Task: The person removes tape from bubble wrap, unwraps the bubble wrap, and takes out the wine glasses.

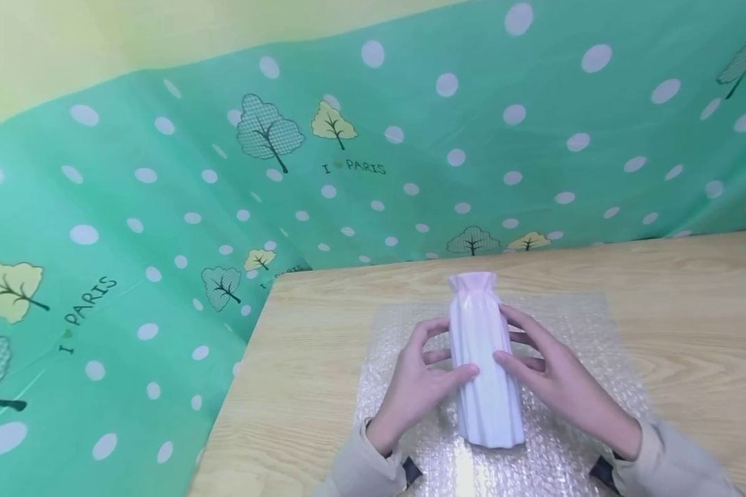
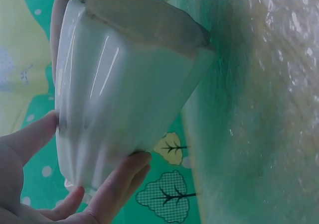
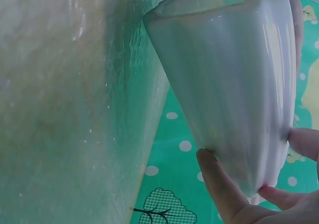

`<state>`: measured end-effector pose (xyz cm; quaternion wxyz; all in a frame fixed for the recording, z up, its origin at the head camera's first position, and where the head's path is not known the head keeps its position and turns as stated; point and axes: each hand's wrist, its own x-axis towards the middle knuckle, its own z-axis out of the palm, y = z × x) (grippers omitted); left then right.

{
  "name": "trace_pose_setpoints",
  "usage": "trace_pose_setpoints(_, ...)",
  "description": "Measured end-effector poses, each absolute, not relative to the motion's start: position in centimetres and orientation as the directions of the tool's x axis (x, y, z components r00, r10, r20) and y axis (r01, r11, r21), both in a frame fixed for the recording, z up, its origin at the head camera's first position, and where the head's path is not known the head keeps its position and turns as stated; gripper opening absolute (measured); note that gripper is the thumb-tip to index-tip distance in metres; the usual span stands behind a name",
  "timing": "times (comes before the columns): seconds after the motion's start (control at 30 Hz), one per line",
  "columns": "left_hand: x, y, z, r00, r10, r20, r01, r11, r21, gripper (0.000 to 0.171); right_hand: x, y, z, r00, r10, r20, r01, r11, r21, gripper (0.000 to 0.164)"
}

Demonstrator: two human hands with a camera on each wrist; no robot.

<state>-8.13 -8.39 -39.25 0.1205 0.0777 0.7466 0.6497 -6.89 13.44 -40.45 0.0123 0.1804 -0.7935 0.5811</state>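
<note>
A fluted vase, white at its base and tinged pink toward its narrow flared neck, is held between two hands, with the neck pointing away from the person. My left hand grips its left side, the thumb across the front and the fingers round behind. On the opposite side, my right hand holds it with thumb and fingers in the same way. Both wrist views show the vase's base nearest the camera. Under the vase lies a sheet of bubble wrap; whether the base touches it I cannot tell.
The bubble wrap is spread on a light wood-grain table. A green cloth with white dots and printed trees hangs behind the table and along its left side.
</note>
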Motion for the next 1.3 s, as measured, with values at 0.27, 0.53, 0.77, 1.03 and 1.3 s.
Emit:
trace_pose_setpoints(0.27, -8.0, -8.4, -38.9, -0.963, 0.262, -0.058, -0.020, 0.145, 0.989, 0.068, -6.9, 13.4, -40.1, -0.931, -0.259, 0.258, -0.326, 0.273, -0.905, 0.069)
trace_pose_setpoints(0.53, -7.9, -8.3, -38.7, -0.963, 0.268, -0.016, 0.022, 0.138, 0.990, 0.069, -6.7, 13.4, -39.7, -0.925, -0.255, 0.280, -0.348, 0.277, -0.896, 0.071)
trace_pose_setpoints(0.77, -7.8, -8.5, -38.6, -0.959, 0.284, 0.028, 0.065, 0.121, 0.990, 0.070, -6.5, 13.4, -39.5, -0.912, -0.258, 0.319, -0.388, 0.292, -0.874, 0.077)
trace_pose_setpoints(1.03, -7.7, -8.6, -38.5, -0.955, 0.291, 0.057, 0.097, 0.125, 0.987, 0.073, -6.4, 13.4, -39.2, -0.907, -0.246, 0.342, -0.410, 0.322, -0.853, 0.081)
trace_pose_setpoints(1.3, -7.8, -8.6, -38.4, -0.945, 0.290, 0.152, 0.202, 0.149, 0.968, 0.075, -6.3, 13.4, -39.0, -0.898, -0.232, 0.374, -0.434, 0.322, -0.841, 0.084)
